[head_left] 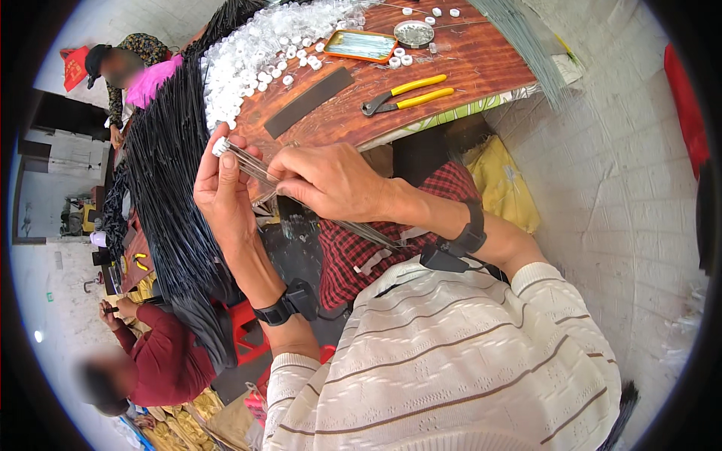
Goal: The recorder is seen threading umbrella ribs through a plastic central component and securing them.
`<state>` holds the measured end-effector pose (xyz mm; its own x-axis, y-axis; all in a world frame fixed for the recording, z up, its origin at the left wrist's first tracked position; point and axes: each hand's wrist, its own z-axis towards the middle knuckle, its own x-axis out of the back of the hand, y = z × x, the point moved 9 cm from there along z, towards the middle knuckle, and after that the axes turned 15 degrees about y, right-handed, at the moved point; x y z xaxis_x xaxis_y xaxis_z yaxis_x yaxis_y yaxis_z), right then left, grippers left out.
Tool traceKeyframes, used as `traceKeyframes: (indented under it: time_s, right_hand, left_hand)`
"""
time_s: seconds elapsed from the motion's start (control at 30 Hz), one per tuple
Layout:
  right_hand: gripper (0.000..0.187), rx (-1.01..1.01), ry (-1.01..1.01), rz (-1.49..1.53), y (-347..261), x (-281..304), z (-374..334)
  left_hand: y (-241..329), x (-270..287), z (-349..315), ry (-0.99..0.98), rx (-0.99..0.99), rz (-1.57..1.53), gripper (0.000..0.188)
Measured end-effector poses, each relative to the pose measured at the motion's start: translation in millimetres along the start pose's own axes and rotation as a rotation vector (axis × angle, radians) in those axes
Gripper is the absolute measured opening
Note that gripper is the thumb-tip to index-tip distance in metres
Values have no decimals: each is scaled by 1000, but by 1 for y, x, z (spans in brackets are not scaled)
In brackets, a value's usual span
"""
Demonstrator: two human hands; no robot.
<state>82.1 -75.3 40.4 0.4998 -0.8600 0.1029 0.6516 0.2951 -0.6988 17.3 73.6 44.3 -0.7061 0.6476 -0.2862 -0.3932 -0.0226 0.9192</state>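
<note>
My left hand [227,197] is raised beside the table's near edge, its fingers and thumb closed round the end of a bundle of thin metal rods [254,162]. A small white plastic cap [220,146] sits at that end, between the fingertips. My right hand [338,179] pinches the same bundle further down, thumb and fingers pressed together. Beyond the right hand, the rods run over my lap, across a red-and-black checked cloth [353,259]. Whether every rod enters the cap cannot be made out.
On the wooden table [342,120] lie yellow-handled pliers [410,94], a dark flat bar [308,101], a tray of pins [361,46], a round tin [414,33] and a heap of white caps [256,56]. Long black strands [162,173] hang at left. Two people work at left.
</note>
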Motion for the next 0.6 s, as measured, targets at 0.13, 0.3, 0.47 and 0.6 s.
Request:
traceKeyframes:
  time_s: [0.13, 0.3, 0.47, 0.6]
  right_hand:
    - [12, -141, -46, 80, 5, 1, -4]
    - [11, -219, -30, 95, 3, 10, -9]
    - [12, -360, -21, 223, 32, 17, -18]
    - [17, -344, -100, 129, 45, 31, -44]
  left_hand:
    - [-3, 2, 0, -4, 31, 13, 46]
    - [-2, 17, -3, 73, -1, 33, 45]
    - [-4, 10, -1, 49, 11, 31, 43]
    - [-8, 25, 7, 102, -37, 86, 44]
